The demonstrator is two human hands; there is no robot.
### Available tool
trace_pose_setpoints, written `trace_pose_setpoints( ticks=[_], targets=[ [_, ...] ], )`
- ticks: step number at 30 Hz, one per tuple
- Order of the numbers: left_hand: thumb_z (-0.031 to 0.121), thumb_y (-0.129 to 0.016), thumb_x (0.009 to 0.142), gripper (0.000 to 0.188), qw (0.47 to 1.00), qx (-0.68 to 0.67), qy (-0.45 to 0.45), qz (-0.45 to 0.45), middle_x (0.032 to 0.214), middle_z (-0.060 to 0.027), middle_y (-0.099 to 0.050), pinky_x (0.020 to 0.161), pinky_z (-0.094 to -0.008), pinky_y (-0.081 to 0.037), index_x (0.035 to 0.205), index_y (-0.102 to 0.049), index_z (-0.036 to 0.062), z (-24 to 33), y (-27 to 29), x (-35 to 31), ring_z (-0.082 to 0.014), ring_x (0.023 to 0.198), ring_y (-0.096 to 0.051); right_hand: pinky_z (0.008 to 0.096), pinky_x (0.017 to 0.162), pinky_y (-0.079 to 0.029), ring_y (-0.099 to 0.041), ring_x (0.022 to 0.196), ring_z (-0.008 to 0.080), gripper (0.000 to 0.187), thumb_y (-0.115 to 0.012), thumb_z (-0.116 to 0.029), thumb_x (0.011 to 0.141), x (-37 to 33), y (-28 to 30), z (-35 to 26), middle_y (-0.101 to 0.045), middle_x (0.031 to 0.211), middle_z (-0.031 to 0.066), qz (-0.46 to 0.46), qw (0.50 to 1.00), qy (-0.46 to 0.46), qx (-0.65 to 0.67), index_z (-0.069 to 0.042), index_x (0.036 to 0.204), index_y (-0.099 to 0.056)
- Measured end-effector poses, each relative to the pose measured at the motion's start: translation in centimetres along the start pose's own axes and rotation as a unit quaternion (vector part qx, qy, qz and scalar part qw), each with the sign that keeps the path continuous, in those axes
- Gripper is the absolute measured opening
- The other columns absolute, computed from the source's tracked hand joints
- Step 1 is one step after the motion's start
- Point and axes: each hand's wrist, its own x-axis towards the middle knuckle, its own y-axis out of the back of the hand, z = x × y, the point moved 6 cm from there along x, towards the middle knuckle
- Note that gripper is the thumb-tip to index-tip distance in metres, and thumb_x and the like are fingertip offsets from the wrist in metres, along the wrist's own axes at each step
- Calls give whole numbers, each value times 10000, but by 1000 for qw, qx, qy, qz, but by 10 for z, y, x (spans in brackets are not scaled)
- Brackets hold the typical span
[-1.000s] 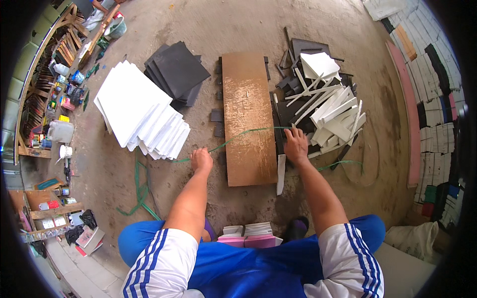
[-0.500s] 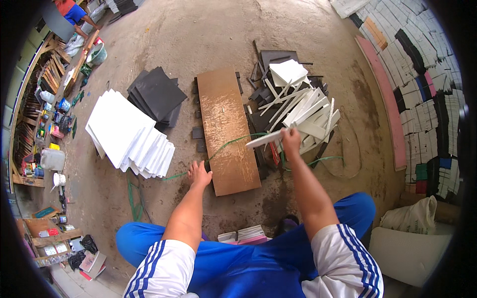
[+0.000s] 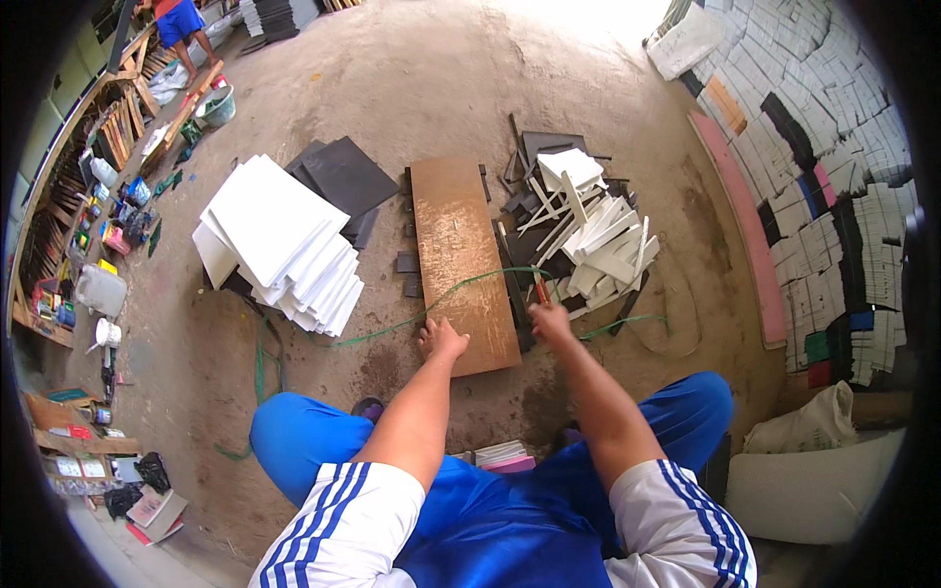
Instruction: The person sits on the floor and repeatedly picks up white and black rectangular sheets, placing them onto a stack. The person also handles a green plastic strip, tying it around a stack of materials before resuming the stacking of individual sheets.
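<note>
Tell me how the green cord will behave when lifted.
The green cord is likely floppy, as it curves loosely across the brown board. It is probably light, being so thin. It may also tangle, since green loops lie on the floor near the white sheets.

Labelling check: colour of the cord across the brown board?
The cord is green, best seen in the head view.

The left hand (image 3: pixel 444 339) rests on the near left part of a long brown board (image 3: pixel 461 235), while the right hand (image 3: pixel 549 323), just beyond its right edge, grips a slim red object (image 3: pixel 542 290). A green strap (image 3: pixel 480 275) crosses the board. White sheets (image 3: pixel 279 225) and black sheets (image 3: pixel 345 176) lie left, white offcuts (image 3: pixel 613 245) right. Far left, a person in blue shorts (image 3: pixel 179 22) stands near a bucket (image 3: pixel 216 106).
</note>
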Motion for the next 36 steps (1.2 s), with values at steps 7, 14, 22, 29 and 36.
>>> trace_pose_setpoints(
  ticks=[7, 14, 22, 29, 36],
  targets=[
    [452, -726, 922, 804, 999, 5, -31, -3, 1643, -114, -288, 1194, -472, -352, 1579, -367, 160, -6, -7, -22, -326, 1485, -351, 451, 992, -530, -672, 1180, 323, 560, -765, -442, 851, -88, -30, -19, -718, 1237, 140, -88, 836, 23, -540, -79, 1269, -680],
    [370, -747, 922, 601, 999, -19, -1, 48, 1401, -147, -604, 1033, -504, -521, 1422, -497, 148, -85, 8, 3, -355, 1297, -595, 474, 955, -552, -686, 1161, 352, 583, -829, -412, 824, -56, 4, -45, -716, 1234, 151, 7, 816, 12, -578, -89, 1268, -634],
    [339, -631, 1016, 833, 997, 42, 67, -17, 1374, -168, -635, 1017, -556, -523, 1654, -96, 308, -126, 32, 6, -360, 1266, -620, 521, 958, -536, -659, 1186, 403, 737, -787, -465, 860, 31, 50, -25, -681, 1262, 220, 102, 852, -48, -512, -73, 1383, -448],
    [336, -630, 1018, 895, 995, 84, 46, -22, 1367, -159, -640, 1006, -549, -527, 1657, -5, 340, -117, 31, 71, -340, 1246, -633, 524, 961, -532, -660, 1179, 410, 507, -756, -460, 884, 38, 34, -25, -694, 1266, 196, 74, 867, -52, -489, -78, 1204, -663],
    [331, -639, 1007, 277, 991, 122, -23, 45, 1153, -145, -721, 894, -501, -572, 1214, -655, 147, -111, 34, 84, -344, 1099, -701, 524, 860, -558, -703, 1050, 401, 198, -622, -264, 955, 47, 44, -32, -740, 1088, 181, 93, 844, 82, -522, -120, 1062, -705]
  ],
)
